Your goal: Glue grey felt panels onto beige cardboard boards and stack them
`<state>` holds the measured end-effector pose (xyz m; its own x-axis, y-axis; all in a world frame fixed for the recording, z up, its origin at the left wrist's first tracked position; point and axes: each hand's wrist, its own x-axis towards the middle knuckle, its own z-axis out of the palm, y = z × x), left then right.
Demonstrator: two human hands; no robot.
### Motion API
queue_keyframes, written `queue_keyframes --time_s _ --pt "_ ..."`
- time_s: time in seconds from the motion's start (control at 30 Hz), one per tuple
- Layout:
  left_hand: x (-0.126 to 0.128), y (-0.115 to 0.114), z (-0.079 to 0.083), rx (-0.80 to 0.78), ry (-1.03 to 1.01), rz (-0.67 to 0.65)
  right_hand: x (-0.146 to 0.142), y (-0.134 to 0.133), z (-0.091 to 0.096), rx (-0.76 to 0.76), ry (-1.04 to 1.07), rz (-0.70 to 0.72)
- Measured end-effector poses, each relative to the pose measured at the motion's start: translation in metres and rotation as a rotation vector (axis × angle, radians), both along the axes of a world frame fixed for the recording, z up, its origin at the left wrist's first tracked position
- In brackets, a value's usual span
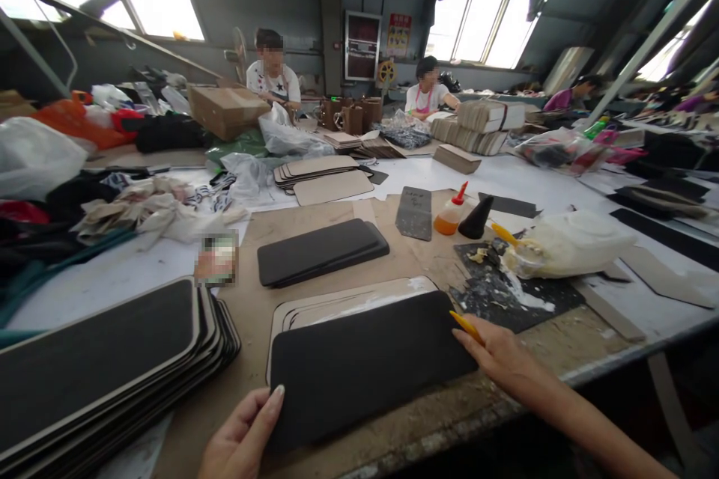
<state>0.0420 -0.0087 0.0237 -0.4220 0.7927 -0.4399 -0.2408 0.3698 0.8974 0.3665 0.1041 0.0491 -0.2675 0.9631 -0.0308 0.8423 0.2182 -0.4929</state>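
A black rounded panel (365,363) lies on a beige board (348,299) at the near edge of the table. My left hand (244,438) pinches the panel's near left corner between thumb and fingers. My right hand (499,355) rests at the panel's right end, fingers closed around a thin yellow tool (465,324) whose tip touches the panel's edge. A second black panel (321,251) lies further back in the middle.
A stack of black-and-beige panels (106,367) fills the near left. A glue-smeared black mat (505,292), an orange-capped glue bottle (450,215), a black cone (477,218) and a white bag (567,241) sit to the right. Two other people work at the far side.
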Motion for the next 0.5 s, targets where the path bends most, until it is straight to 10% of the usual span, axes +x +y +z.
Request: queue_keyframes --time_s 0.27,0.5 --pt "0.002 0.037 0.002 -0.179 0.856 -0.407 0.002 0.061 -0.008 -0.031 -0.305 0.058" --pt "0.005 0.045 0.002 -0.237 0.930 -0.466 0.002 0.067 -0.021 -0.064 -0.302 0.093"
